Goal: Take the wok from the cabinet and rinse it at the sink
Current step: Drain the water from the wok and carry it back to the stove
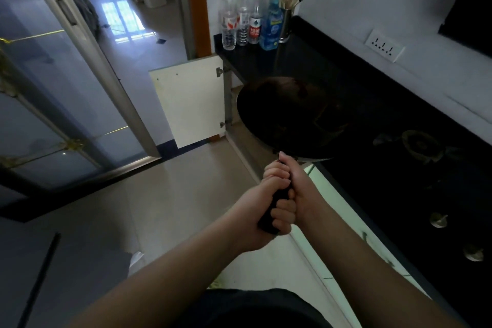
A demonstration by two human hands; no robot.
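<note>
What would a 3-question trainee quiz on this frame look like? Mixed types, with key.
1. True or false: only the right hand holds the wok.
2. Multiple choice: the white cabinet door is A) shut B) swung open C) missing.
3. Fill in: the bottles stand at the far end of the dark ____.

Key
1. False: the left hand also has a grip on the black handle.
2. B.
3. Countertop.
</note>
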